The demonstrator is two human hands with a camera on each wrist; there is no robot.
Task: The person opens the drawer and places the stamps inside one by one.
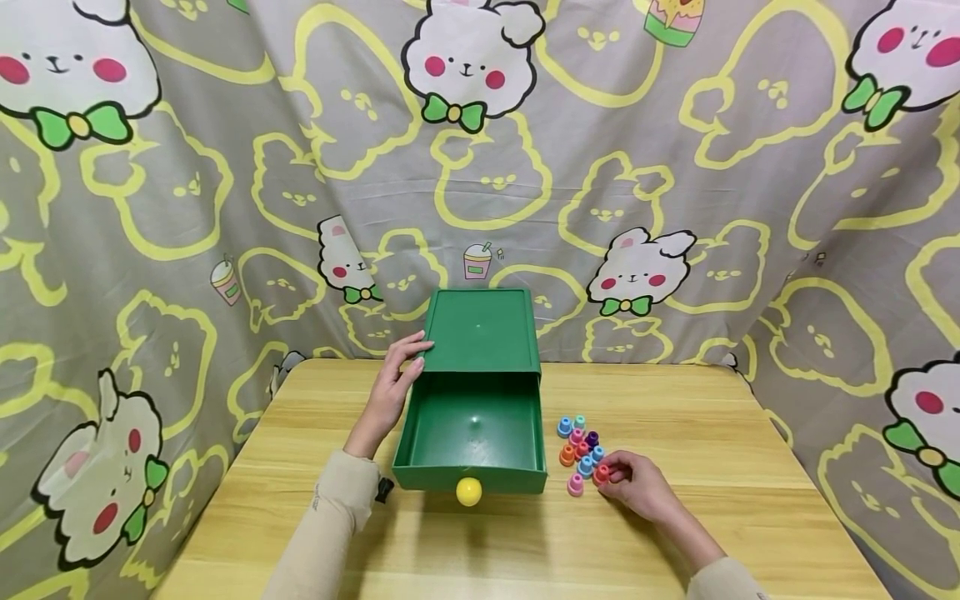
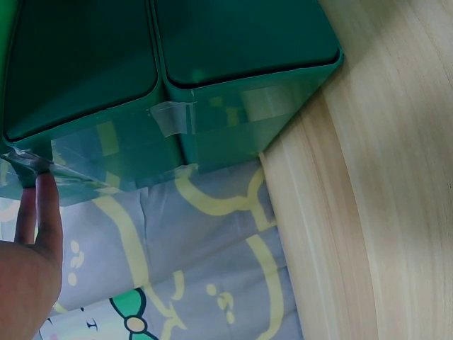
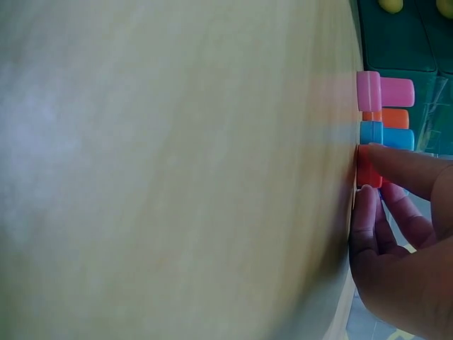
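A green drawer box (image 1: 483, 329) has its front drawer (image 1: 405, 454) pulled out, with a yellow round knob (image 1: 468, 492) on the front. My left hand (image 1: 390, 387) rests against the box's upper left edge, fingers extended. In the left wrist view, two fingertips of the left hand (image 2: 32, 262) touch the taped side of the green box (image 2: 226, 124). On the right, my right hand (image 1: 637, 483) pinches a red stepped plastic peg (image 1: 602, 474) between thumb and fingers. The right wrist view shows the red peg (image 3: 368, 166) with its base close to the tabletop.
Several similar pegs in blue, pink, orange and purple cluster right of the drawer, among them a pink peg (image 1: 575, 484) and an orange peg (image 1: 567, 455). A small black object (image 1: 384, 489) lies left of the drawer. A patterned curtain (image 1: 480, 192) hangs behind the wooden table (image 1: 660, 400).
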